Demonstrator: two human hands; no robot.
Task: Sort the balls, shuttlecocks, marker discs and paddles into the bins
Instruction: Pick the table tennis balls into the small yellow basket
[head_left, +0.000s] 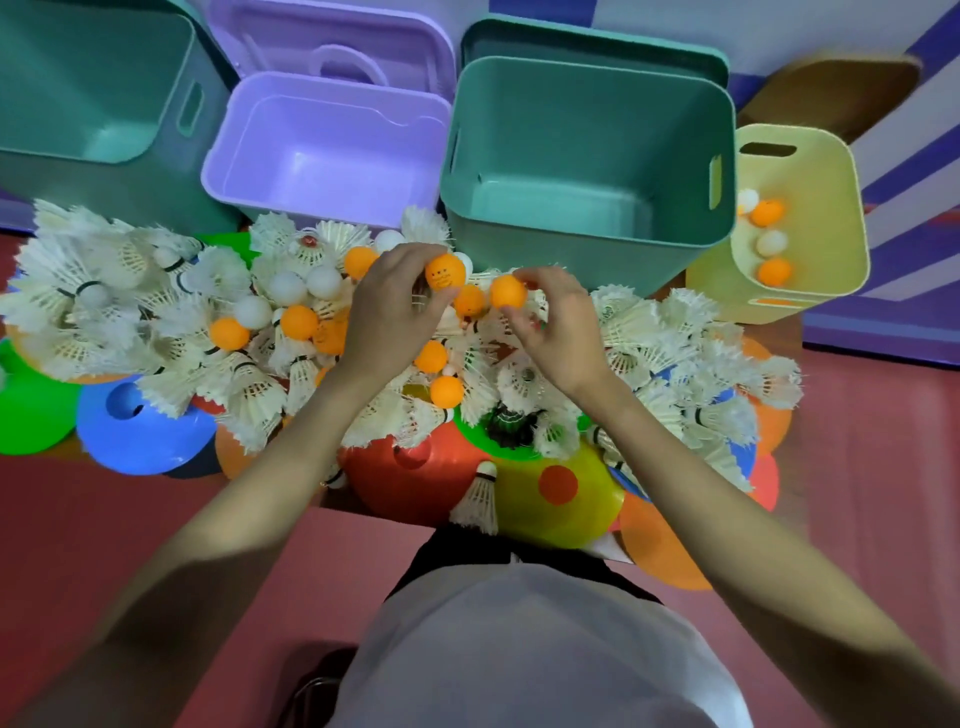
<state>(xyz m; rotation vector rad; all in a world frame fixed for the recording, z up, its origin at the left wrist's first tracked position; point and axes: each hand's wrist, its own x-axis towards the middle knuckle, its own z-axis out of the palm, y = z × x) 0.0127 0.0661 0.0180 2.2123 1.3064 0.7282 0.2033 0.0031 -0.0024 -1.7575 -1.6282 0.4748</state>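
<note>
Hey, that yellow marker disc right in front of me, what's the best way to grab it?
Pinch the yellow marker disc at its near rim, coming from your side. That edge is bare; a shuttlecock leans on its left, and the pile covers the far edge.

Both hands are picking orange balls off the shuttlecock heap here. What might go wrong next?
1. The left hand and right hand each pinch an orange ball only at the fingertips, so one may slip back among the shuttlecocks.
2. The yellow bin, which already holds balls, sits far right behind the teal bin; a tossed ball might land in the teal one.
3. Reaching across may knock loose balls off the heap.
</note>
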